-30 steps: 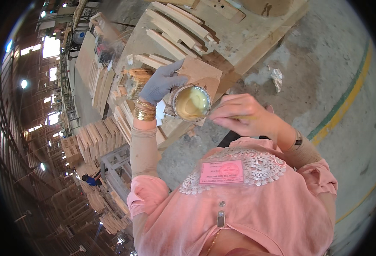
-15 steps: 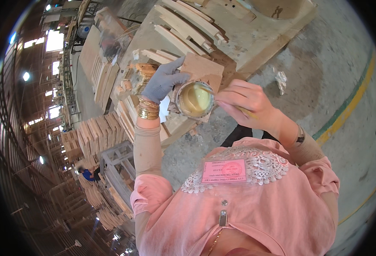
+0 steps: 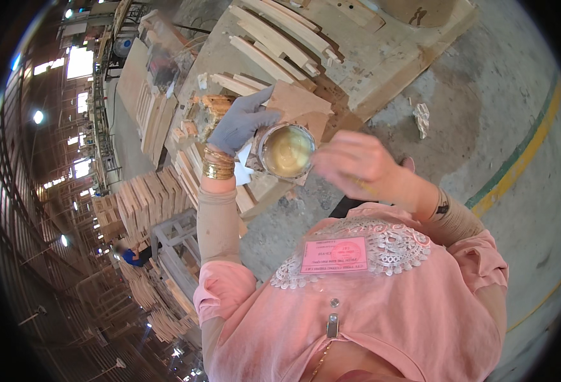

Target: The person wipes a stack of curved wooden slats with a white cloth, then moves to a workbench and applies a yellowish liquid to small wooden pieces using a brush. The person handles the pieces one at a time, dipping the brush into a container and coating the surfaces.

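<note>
My left hand (image 3: 241, 122), in a grey glove, is closed on the edge of a square brown board (image 3: 299, 105). Over the lower part of that board is a round, clear-walled cup (image 3: 264, 148) of pale yellow-beige liquid (image 3: 285, 153), close to my left thumb; whether the thumb touches it I cannot tell. My bare right hand (image 3: 357, 162), blurred by motion, is at the right side of the cup. Its fingers are closed round a thin yellowish stick (image 3: 364, 186), whose far end is hard to make out.
Long pale wood strips (image 3: 274, 44) lie on a large board-topped surface (image 3: 382, 70) ahead. Wood blocks (image 3: 217, 105) and stacked wood pieces (image 3: 147, 197) are to the left. Crumpled wrapping (image 3: 422, 120) lies on the concrete floor at right. A person in blue (image 3: 131, 256) is far left.
My right hand has shifted slightly down and is now more blurred. The liquid's surface looks different, its pale green patch smaller. My left hand, the board and the cup stay nearly in place.
</note>
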`<state>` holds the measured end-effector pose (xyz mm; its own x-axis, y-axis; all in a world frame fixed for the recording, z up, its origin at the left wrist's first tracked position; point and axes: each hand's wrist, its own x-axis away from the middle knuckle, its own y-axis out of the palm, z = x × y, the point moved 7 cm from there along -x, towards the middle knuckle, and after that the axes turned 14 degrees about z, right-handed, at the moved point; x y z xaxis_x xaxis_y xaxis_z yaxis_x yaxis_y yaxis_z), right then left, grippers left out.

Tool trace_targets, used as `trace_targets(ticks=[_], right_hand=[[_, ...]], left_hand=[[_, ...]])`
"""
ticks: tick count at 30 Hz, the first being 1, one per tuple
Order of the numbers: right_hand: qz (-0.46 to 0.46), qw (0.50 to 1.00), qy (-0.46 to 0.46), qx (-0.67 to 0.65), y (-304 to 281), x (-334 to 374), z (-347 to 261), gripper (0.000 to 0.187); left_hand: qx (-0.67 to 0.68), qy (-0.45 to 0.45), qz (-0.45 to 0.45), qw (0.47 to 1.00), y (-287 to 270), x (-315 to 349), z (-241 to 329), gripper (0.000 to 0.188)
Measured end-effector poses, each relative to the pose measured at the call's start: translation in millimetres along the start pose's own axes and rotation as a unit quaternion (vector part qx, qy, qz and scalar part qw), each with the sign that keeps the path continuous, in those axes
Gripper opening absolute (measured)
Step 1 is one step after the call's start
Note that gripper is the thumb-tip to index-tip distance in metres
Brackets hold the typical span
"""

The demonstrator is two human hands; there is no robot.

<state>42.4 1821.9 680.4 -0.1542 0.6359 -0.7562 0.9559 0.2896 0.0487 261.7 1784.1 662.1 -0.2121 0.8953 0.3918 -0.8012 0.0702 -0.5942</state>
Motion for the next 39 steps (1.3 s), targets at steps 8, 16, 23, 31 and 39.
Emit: trace_targets(ticks=[8, 16, 23, 31, 39], right_hand=[[0.007, 1.000, -0.011, 0.008, 2, 1, 1, 0.014], [0.009, 1.000, 0.013, -0.003, 4, 1, 5, 0.013], [0.007, 0.999, -0.024, -0.027, 14, 2, -8, 0.014], [0.032, 0.996, -0.046, -0.063, 24, 0, -13, 0.014], [-0.009, 0.995, 0.017, -0.097, 24, 2, -9, 0.013]], left_hand=[[-0.002, 0.028, -0.001, 1.000, -3, -4, 0, 0.059], [-0.006, -0.003, -0.032, 0.999, -6, -3, -6, 0.057], [0.023, 0.036, -0.007, 0.999, -3, -4, -6, 0.057], [-0.020, 0.023, -0.020, 0.999, -7, -3, -8, 0.058], [-0.034, 0.033, -0.030, 0.998, -13, 0, -10, 0.057]])
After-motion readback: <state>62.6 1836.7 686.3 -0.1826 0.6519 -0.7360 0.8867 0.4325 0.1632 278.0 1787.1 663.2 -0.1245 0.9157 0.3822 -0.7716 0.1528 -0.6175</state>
